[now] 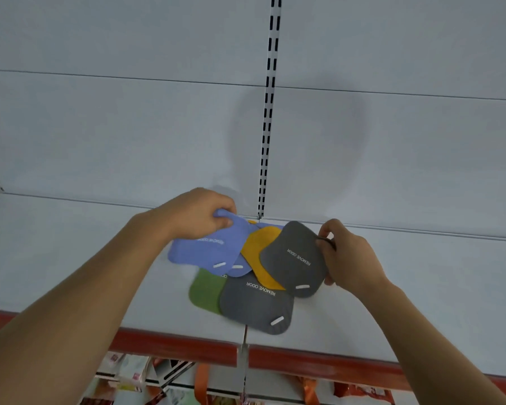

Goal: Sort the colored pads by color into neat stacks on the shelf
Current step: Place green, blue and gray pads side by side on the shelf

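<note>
Gripping blue pad [205, 244] in left hand [196, 213] | right hand [345, 255] pinching grey pad [292, 258]

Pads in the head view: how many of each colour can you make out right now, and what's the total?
Blue pads: 2, top one held by the left hand
Grey pads: 2, upper one held by the right hand
Yellow pad: 1
Green pad: 1
Total: 6 visible; any hidden underneath can't be told.

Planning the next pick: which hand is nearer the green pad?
Left. The left hand grips a blue pad just above the green pad; the right hand is farther right.
</note>
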`<control>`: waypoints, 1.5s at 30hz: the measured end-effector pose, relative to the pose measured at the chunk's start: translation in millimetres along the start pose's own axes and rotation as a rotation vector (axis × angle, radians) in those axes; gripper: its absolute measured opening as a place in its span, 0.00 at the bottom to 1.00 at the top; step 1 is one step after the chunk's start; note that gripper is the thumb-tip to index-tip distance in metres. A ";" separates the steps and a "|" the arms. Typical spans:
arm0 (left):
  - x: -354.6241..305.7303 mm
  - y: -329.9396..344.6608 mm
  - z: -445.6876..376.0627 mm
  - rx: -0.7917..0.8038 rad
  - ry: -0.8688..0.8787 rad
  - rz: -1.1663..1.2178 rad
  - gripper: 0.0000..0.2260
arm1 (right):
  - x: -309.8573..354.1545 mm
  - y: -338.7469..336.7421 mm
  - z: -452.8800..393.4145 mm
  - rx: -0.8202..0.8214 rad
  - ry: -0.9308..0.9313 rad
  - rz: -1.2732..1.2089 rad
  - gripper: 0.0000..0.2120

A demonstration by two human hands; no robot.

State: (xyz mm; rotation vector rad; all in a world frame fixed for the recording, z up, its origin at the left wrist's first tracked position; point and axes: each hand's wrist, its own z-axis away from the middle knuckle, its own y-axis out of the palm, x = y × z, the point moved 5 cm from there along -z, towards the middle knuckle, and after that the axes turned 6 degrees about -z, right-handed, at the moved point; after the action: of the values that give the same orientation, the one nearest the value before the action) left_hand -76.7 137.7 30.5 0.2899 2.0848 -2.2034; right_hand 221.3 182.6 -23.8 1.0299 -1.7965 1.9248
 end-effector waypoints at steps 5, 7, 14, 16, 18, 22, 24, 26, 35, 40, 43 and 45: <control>-34.1 -28.2 -0.4 -0.111 0.040 0.172 0.02 | 6.7 -38.6 12.2 -0.113 -0.117 -0.103 0.07; -51.0 -29.0 -2.4 -0.148 0.037 0.265 0.02 | 0.2 -54.6 19.7 -0.155 -0.113 -0.140 0.07; -116.1 -15.2 -13.0 -0.148 0.123 0.412 0.04 | -34.4 -113.5 70.7 -0.403 -0.081 -0.163 0.11; -148.2 -9.3 -17.2 -0.126 0.196 0.400 0.06 | -48.9 -131.0 94.6 -0.482 -0.041 -0.170 0.10; -184.2 -2.4 -20.6 -0.131 0.288 0.402 0.07 | -63.6 -149.0 120.5 -0.545 -0.010 -0.138 0.10; -252.3 14.6 -23.6 -0.183 0.410 0.433 0.08 | -94.6 -182.5 167.5 -0.639 0.063 -0.111 0.11; -288.0 26.2 -24.4 -0.183 0.462 0.415 0.08 | -112.8 -199.6 193.0 -0.689 0.111 -0.100 0.10; -327.2 34.4 -26.9 -0.187 0.530 0.375 0.07 | -133.2 -219.3 217.0 -0.743 0.153 -0.073 0.10; -512.9 71.1 -67.1 -0.200 0.651 0.426 0.06 | -259.2 -317.6 288.7 -0.876 0.256 -0.080 0.09; -626.3 97.7 -97.3 -0.201 0.636 0.483 0.05 | -347.3 -398.2 311.0 -0.892 0.271 -0.061 0.10; -680.1 110.8 -118.9 -0.184 0.600 0.518 0.05 | -393.2 -442.1 318.5 -0.920 0.299 -0.086 0.10; -710.9 119.1 -132.3 -0.154 0.580 0.535 0.06 | -419.3 -466.1 319.5 -0.926 0.312 -0.101 0.10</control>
State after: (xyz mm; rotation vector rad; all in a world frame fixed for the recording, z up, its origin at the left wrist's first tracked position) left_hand 651.4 218.2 51.1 1.4221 2.0503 -1.7542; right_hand 911.9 54.0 16.8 0.4437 -2.0293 0.9010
